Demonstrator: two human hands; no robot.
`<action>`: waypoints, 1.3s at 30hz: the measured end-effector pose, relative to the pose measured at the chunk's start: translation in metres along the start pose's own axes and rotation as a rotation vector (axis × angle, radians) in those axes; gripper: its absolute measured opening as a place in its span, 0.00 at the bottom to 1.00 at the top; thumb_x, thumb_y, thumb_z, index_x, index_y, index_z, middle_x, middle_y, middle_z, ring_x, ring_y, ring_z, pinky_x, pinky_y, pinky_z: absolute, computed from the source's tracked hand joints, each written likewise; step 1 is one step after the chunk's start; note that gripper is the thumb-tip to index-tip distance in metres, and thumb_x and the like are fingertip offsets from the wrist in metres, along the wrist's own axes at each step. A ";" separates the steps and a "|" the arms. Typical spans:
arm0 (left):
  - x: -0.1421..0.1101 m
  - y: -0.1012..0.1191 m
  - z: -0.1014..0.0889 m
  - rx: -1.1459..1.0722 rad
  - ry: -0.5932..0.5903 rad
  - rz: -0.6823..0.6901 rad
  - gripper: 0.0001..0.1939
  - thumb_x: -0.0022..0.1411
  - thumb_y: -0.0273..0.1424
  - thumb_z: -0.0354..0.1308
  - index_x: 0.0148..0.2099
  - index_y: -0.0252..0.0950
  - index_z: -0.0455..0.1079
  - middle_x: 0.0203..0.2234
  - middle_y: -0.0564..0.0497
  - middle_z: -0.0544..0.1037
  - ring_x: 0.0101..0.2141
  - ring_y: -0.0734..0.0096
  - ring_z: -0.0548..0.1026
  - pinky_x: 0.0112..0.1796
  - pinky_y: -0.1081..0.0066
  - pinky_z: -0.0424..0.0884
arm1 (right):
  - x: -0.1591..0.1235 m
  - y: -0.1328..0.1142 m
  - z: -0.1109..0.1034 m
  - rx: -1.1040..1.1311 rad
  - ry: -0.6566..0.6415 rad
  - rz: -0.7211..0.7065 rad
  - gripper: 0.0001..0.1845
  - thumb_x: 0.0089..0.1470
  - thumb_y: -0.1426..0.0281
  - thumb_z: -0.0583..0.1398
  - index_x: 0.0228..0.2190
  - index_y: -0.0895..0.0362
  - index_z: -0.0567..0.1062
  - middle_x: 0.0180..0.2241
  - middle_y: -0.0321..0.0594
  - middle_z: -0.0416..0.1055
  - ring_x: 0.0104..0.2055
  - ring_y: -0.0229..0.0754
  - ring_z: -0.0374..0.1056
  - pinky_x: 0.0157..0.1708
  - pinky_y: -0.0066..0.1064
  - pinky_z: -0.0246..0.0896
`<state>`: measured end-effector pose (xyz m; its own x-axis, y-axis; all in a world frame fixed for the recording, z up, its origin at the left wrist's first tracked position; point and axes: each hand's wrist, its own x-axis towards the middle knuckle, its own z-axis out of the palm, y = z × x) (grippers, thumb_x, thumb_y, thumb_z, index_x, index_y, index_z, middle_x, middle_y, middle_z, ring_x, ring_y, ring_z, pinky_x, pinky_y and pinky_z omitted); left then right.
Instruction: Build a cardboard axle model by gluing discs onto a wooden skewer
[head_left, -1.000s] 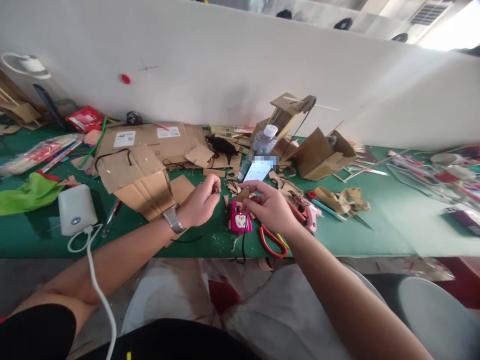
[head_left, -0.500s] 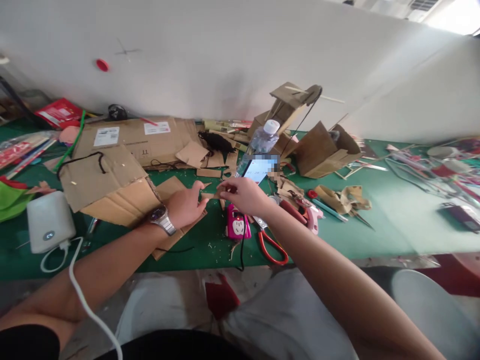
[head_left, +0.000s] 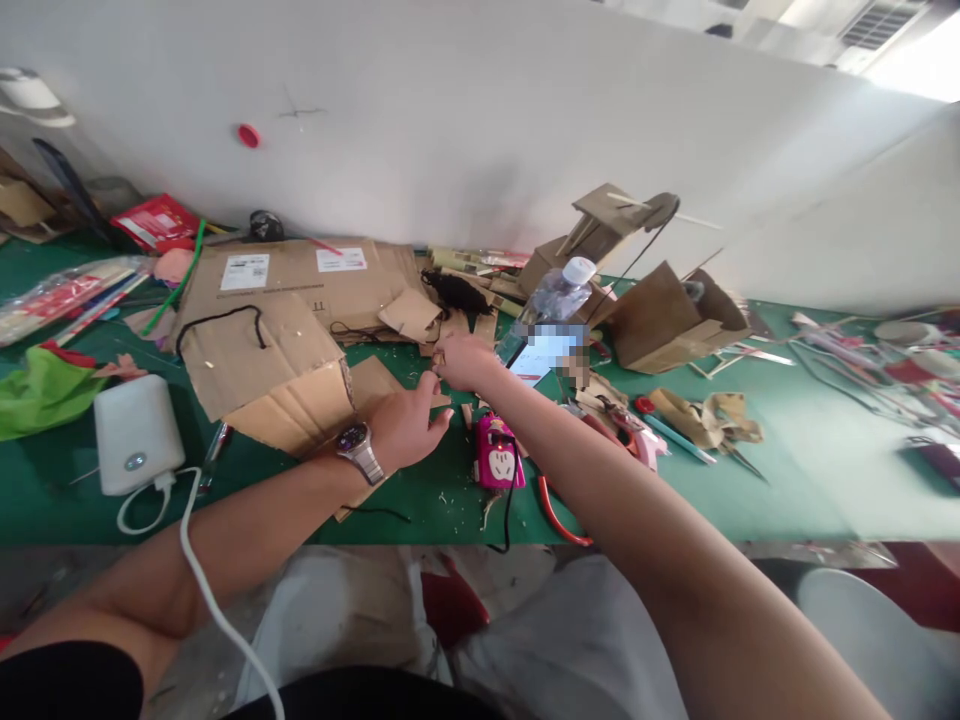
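Note:
My left hand (head_left: 405,427), with a metal watch at its wrist, hovers over a flat cardboard piece (head_left: 373,380). Its thumb stands apart from the fingers, and nothing shows clearly held in it. My right hand (head_left: 466,362) is just beyond, its bent fingers pinched together close to my left fingertips. What sits in that pinch is too small and hidden to make out. Left of my hands stands a cardboard box (head_left: 262,350) with a black cord on top. A pink power socket (head_left: 498,455) with a black cable lies below my right forearm.
A clear bottle (head_left: 555,295) and a lit phone (head_left: 546,355) stand beyond my right hand. Red-handled scissors (head_left: 559,515) and a pink glue gun (head_left: 637,435) lie right. A white power bank (head_left: 139,435) trails a cable across my left arm. Cardboard structures (head_left: 671,320) stand at the back right.
My right hand, earlier pinching a small cardboard piece, has moved left and then farther from me, past my left fingertips. My left thumb has spread from its fingers. The camera view has shifted.

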<state>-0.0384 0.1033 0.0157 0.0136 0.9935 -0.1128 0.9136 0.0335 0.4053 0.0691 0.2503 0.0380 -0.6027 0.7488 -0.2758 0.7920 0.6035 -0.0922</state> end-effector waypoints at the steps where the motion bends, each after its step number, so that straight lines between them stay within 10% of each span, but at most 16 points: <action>1: 0.000 0.000 0.000 0.000 -0.002 -0.001 0.20 0.78 0.41 0.55 0.64 0.37 0.64 0.36 0.44 0.86 0.41 0.47 0.87 0.38 0.61 0.72 | 0.000 -0.001 -0.001 -0.011 -0.001 0.005 0.21 0.73 0.60 0.67 0.61 0.55 0.78 0.62 0.49 0.76 0.57 0.52 0.78 0.56 0.51 0.79; 29: 0.002 -0.004 0.002 -0.084 0.034 -0.001 0.15 0.77 0.41 0.55 0.58 0.39 0.65 0.32 0.48 0.82 0.35 0.53 0.84 0.34 0.63 0.65 | -0.002 -0.005 -0.007 0.222 0.053 0.062 0.20 0.72 0.60 0.68 0.59 0.56 0.79 0.60 0.48 0.78 0.56 0.52 0.79 0.55 0.50 0.79; 36: 0.005 -0.016 0.011 -0.567 0.374 0.153 0.32 0.70 0.40 0.67 0.68 0.39 0.57 0.32 0.56 0.71 0.28 0.68 0.72 0.31 0.69 0.61 | -0.086 0.009 -0.028 0.487 0.175 0.044 0.14 0.56 0.66 0.73 0.27 0.56 0.75 0.26 0.33 0.75 0.32 0.41 0.72 0.32 0.32 0.62; 39: 0.005 -0.017 0.016 -0.850 0.271 0.371 0.42 0.63 0.47 0.75 0.71 0.40 0.62 0.34 0.58 0.69 0.25 0.76 0.65 0.26 0.74 0.61 | -0.138 0.021 -0.025 0.833 0.071 -0.022 0.20 0.55 0.56 0.72 0.27 0.53 0.71 0.20 0.29 0.68 0.23 0.37 0.63 0.24 0.30 0.55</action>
<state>-0.0472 0.1063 -0.0060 0.0508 0.9445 0.3245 0.2695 -0.3259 0.9062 0.1668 0.1665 0.0978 -0.6018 0.7714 -0.2071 0.5759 0.2395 -0.7816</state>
